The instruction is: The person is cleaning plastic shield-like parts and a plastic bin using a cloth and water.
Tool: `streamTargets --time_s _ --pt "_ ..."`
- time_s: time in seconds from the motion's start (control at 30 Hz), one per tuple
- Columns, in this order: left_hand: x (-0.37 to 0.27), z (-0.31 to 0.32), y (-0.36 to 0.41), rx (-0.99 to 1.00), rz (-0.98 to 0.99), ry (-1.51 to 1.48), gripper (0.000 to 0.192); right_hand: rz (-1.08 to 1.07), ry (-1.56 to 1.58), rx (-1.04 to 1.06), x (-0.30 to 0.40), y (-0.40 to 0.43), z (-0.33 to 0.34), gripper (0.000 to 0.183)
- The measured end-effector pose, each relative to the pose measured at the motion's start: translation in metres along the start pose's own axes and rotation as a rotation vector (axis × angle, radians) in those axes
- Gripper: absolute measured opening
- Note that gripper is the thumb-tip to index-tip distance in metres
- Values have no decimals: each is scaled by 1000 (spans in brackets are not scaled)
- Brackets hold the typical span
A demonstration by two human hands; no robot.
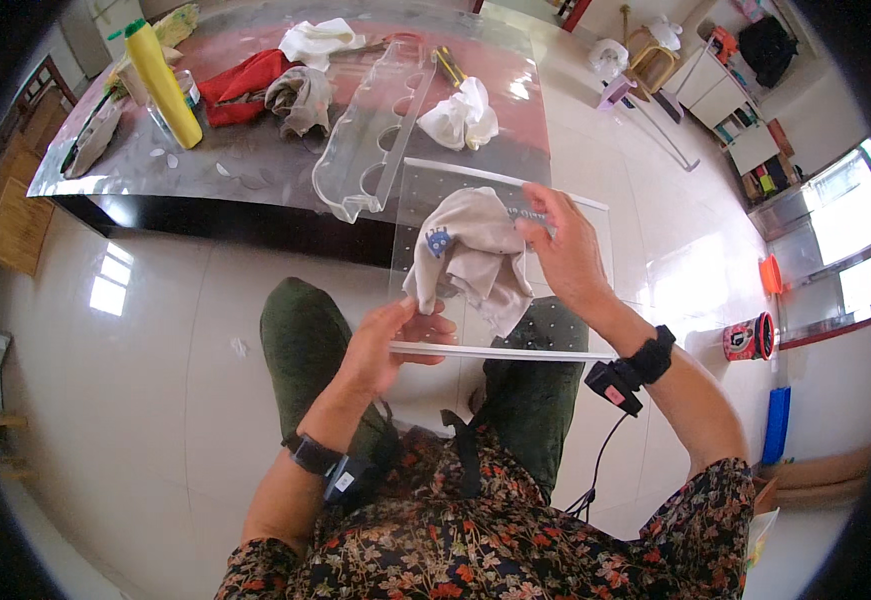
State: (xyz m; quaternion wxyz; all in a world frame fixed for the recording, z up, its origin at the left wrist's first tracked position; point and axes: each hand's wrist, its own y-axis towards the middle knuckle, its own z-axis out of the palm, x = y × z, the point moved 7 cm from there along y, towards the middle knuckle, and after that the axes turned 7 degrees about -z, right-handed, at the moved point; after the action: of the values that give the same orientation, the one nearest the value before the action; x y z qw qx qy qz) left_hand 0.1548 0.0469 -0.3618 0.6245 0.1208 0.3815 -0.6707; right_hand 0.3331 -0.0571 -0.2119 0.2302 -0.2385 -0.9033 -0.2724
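Observation:
A clear panel with white edge strips, a glass or plastic shelf, is held above my knees. My left hand grips its lower left corner, the thumb on top by the cloth and the fingers beneath. A light grey-beige cloth with a small blue figure lies bunched on the panel. My right hand is at the panel's upper right, its fingertips bent near the upper white strip and the cloth's right side; whether it grips the panel is unclear. Part of the lettering on the panel is hidden by the cloth and fingers.
On the table ahead lie a clear plastic rack with round holes, a white cloth, a screwdriver, a red cloth, a grey cloth and a yellow bottle. A cable hangs from my right wrist's device.

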Motion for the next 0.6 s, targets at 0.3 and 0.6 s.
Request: streamTargets --time_s 0.3,0.6 --pt "1 -4 0 -19 -32 -15 45 -464 -217 180 56 -13 55 46" --pt "0 0 -8 39 -51 -79 42 -335 -59 -106 44 125 12 32"
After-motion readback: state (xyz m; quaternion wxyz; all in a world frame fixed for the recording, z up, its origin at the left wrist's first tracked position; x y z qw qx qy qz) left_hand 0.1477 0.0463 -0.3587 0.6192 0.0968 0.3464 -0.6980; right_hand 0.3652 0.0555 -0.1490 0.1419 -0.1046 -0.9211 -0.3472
